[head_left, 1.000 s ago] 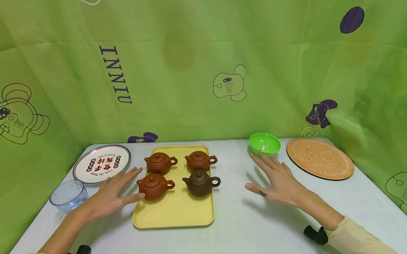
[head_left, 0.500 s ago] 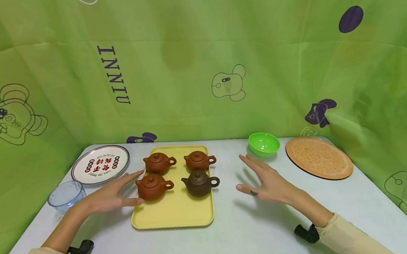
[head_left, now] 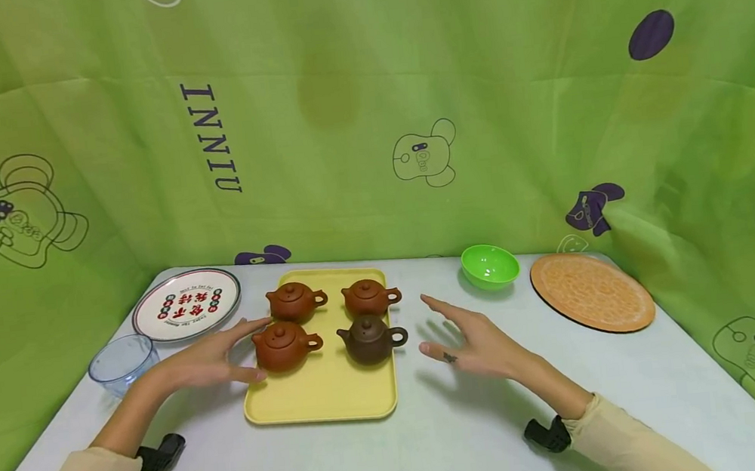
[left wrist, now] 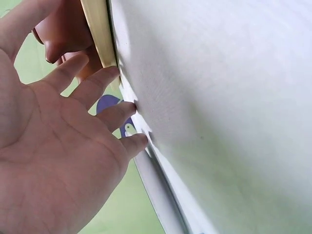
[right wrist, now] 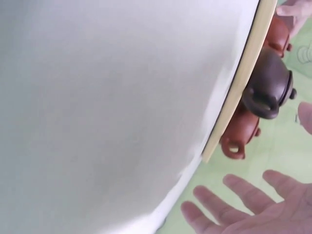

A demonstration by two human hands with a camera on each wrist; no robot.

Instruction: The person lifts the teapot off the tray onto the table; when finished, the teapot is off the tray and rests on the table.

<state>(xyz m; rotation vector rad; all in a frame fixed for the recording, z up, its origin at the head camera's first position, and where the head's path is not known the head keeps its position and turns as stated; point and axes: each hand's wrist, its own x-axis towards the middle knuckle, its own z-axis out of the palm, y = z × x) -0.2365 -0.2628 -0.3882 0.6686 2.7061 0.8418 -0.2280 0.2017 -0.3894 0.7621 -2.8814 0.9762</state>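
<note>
Two bare hands flank a yellow tray (head_left: 325,403) on a white worktop (head_left: 345,470), where four lidded teapots stand upright, spouts roughly toward 9 o'clock and handles toward 3, with 12 at the far edge. On the tray, a first red-brown teapot (head_left: 292,303) sits at 11 o'clock, a second red-brown teapot (head_left: 366,299) at 1, a third red-brown teapot (head_left: 282,350) at 9 and a dark brown teapot (head_left: 368,343) at 3.

The left hand (head_left: 201,361) is at the tray's 9 o'clock side, its grip wide, thumb and fingers just beside the third teapot — from here I cannot tell whether they touch it. The right hand (head_left: 482,343) hovers above the worktop at 3 o'clock, its grip also wide, fingers spread, near the dark teapot's handle but apart from it.

Out past the left hand, a plate (head_left: 186,305) with red lettering lies at 10 o'clock and a clear bluish bowl (head_left: 122,362) stands at 9. Across the worktop, a bright green bowl (head_left: 490,265) rests at 2 and a round orange mat (head_left: 593,293) at 3 — all before a green cartoon-printed cloth (head_left: 330,164).
</note>
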